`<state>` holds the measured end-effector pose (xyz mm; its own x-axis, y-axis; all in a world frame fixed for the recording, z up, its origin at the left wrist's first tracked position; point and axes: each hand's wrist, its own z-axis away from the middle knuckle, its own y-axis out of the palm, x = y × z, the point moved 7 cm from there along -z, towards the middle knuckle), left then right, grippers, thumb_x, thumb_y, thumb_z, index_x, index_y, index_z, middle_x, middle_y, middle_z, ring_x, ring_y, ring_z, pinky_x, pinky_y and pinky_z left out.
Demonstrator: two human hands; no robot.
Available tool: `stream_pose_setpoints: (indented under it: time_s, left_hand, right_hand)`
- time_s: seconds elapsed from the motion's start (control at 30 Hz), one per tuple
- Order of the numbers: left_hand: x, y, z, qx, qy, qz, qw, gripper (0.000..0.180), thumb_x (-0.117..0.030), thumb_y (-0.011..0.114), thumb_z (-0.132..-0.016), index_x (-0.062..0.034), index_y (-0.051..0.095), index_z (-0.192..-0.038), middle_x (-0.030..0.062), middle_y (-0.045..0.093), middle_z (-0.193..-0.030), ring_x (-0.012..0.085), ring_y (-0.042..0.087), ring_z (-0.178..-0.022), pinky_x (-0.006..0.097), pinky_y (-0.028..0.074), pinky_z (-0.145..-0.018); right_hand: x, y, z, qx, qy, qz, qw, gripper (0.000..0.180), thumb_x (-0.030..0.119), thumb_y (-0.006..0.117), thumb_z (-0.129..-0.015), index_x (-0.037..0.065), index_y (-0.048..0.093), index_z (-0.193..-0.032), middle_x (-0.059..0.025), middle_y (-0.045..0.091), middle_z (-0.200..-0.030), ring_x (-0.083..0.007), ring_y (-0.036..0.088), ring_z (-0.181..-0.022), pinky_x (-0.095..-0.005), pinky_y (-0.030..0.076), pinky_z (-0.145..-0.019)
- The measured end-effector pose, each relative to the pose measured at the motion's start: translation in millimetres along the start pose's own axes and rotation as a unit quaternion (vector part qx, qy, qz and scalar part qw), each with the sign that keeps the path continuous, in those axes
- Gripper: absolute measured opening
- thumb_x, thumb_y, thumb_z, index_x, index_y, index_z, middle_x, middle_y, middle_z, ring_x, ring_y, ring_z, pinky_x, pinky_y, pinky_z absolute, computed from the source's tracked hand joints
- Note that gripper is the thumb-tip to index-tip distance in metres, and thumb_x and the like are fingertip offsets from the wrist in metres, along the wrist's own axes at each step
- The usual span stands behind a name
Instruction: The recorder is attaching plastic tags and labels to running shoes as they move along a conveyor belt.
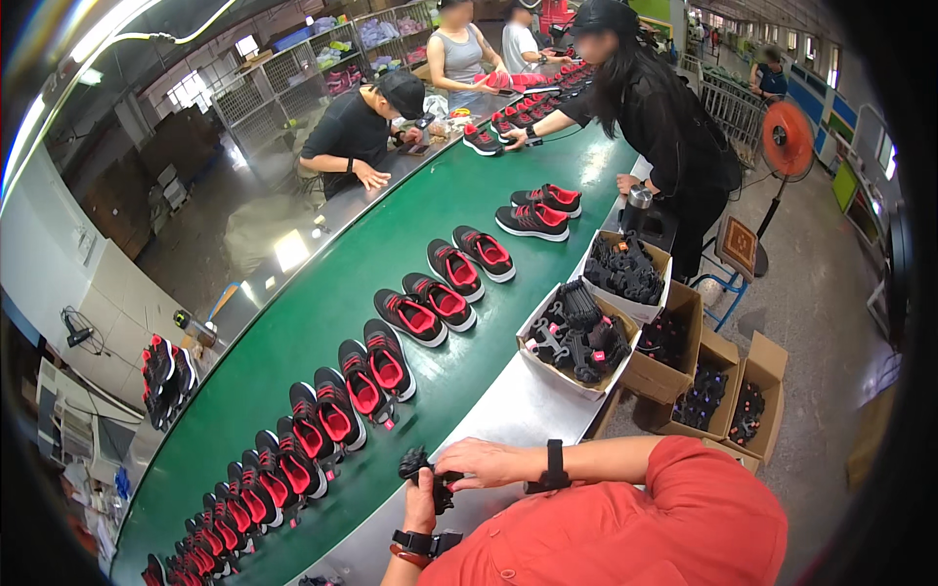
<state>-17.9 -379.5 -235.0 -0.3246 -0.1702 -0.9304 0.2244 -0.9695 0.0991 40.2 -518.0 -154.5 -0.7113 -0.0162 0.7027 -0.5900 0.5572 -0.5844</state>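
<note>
Close to my body, over the metal ledge beside the belt, my left hand [420, 504] is closed around a bunch of small black plastic hangers [443, 496]. From the right, my right hand [481, 462] reaches across with its fingers closed on the same bunch. Part of the bunch is hidden behind my fingers. Black sneakers with red linings [363, 377] stand in a long row on the green conveyor belt [322, 293], just beyond my hands. Small black pieces with pink tags hang at some of the nearer shoes.
White cartons of black plastic hangers [576, 342] stand on the ledge to my right, with brown cartons [699, 396] lower beside them. Across the belt, a person in black [352, 127] leans over the edge. Another person [674, 117] at the far right touches sneakers. An orange fan [787, 139] stands behind.
</note>
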Motion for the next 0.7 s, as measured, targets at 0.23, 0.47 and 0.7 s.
stream_pose_setpoints:
  time_s: [0.23, 0.47, 0.7]
  left_hand:
    - [23.0, 18.2, 16.4, 0.048, -0.121, 0.038, 0.991, 0.067, -0.062, 0.044, -0.094, -0.002, 0.054, -0.122, 0.0057, 0.065, -0.096, 0.0136, 0.063, -0.078, 0.027, 0.052, -0.063]
    - [26.0, 24.5, 31.8, 0.116, -0.225, -0.009, 0.967, 0.072, -0.067, 0.036, -0.094, -0.0039, 0.056, -0.121, 0.0046, 0.066, -0.097, 0.0123, 0.062, -0.079, 0.025, 0.051, -0.065]
    - [28.5, 34.7, 43.5, 0.137, -0.283, 0.048, 0.948, 0.072, -0.067, 0.032, -0.095, -0.0055, 0.055, -0.125, 0.0047, 0.065, -0.104, 0.0139, 0.064, -0.091, 0.027, 0.052, -0.076]
  right_hand:
    - [-13.6, 11.2, 4.9, 0.172, 0.195, -0.235, 0.936, 0.015, 0.016, 0.067, -0.085, 0.003, 0.061, -0.091, -0.0102, 0.064, -0.087, -0.0219, 0.064, -0.076, -0.0352, 0.051, -0.07]
    - [-6.6, 24.3, 13.1, 0.223, 0.244, -0.334, 0.883, 0.014, 0.012, 0.061, -0.085, 0.001, 0.055, -0.079, -0.0084, 0.069, -0.076, -0.0142, 0.064, -0.066, -0.0293, 0.051, -0.061]
    - [-1.0, 29.4, 20.3, 0.254, 0.254, -0.311, 0.88, 0.017, 0.016, 0.055, -0.088, 0.002, 0.053, -0.078, -0.0083, 0.066, -0.075, -0.017, 0.06, -0.066, -0.0326, 0.048, -0.061]
